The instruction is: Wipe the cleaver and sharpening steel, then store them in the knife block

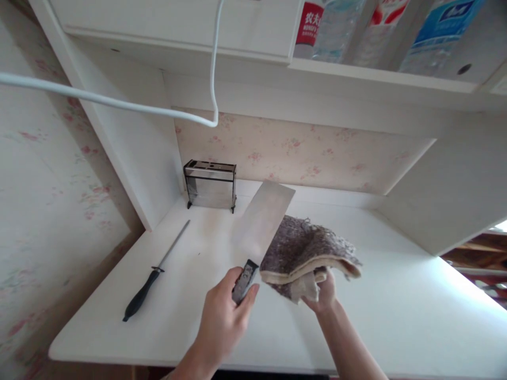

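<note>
My left hand (222, 311) is closed round the dark handle of a cleaver (262, 219), whose broad steel blade points up and away over the white table (396, 306). My right hand (322, 290) grips a folded grey-brown cloth (307, 250) from below, holding it right beside the blade's right edge. The cloth hides most of my right fingers.
A sharpening steel with a black handle (152, 277) lies on the table at the left. A metal knife rack (209, 184) stands at the back by the wall. A white cable (119, 103) hangs across overhead. Bottles (340, 26) sit on the shelf above.
</note>
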Demonstrator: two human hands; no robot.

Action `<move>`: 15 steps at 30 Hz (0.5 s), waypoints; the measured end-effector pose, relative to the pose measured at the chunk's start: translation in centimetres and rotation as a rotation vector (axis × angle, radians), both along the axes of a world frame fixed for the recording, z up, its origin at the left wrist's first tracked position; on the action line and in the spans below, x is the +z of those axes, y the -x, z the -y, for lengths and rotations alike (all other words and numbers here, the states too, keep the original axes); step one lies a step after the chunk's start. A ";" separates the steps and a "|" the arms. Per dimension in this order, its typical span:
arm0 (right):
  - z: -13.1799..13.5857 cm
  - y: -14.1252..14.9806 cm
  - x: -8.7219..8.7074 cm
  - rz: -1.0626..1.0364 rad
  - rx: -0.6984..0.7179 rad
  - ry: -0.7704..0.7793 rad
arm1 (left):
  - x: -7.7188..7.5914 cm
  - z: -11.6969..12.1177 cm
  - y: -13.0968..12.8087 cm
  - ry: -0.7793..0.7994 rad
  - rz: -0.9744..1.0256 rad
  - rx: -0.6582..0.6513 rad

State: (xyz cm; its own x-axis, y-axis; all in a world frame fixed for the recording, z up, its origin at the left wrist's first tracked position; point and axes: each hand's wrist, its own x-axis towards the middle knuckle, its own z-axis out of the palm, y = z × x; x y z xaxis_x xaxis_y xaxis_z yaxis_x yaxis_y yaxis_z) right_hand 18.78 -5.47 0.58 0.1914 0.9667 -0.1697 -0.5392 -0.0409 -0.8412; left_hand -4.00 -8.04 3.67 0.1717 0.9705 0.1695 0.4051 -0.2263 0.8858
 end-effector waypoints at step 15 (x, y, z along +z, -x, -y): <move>-4.3 4.1 2.9 -0.094 -0.155 0.015 | -6.8 0.9 -2.6 -0.565 -0.769 0.029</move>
